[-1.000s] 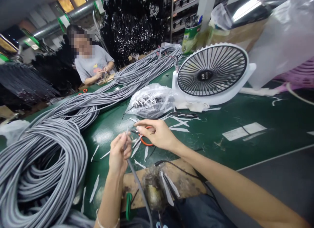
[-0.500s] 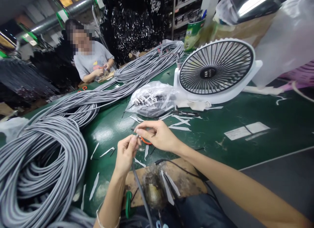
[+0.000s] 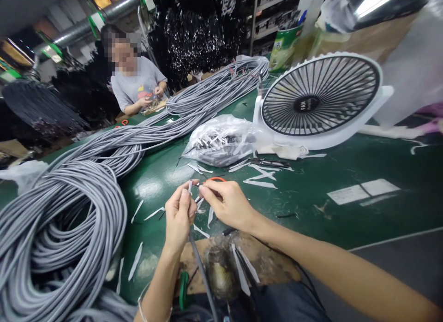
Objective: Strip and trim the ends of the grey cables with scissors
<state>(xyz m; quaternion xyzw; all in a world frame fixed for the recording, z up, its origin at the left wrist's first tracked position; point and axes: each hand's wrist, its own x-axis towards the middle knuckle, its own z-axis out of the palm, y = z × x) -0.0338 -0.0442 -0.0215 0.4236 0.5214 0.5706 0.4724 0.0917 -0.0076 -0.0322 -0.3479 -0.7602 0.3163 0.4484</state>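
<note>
My left hand is closed around the end of a grey cable, which runs down from it toward my lap. A pale end stands up above the left thumb. My right hand pinches close beside it, fingertips nearly touching the left ones. An orange loop, which looks like the handle of a small tool, shows at the right hand's knuckles; the fingers hide most of it. Below the hands, a dark, stained device with a brassy middle sits on a worn brown board.
Coiled grey cables fill the left side of the green table. A clear bag of small parts lies ahead, beside a white fan. White strips are scattered about. A co-worker sits across the table.
My hands have drawn slightly apart, and a pale cable end now shows above the left thumb. The orange loop has shifted from below the right hand to above it. The view has turned slightly left.
</note>
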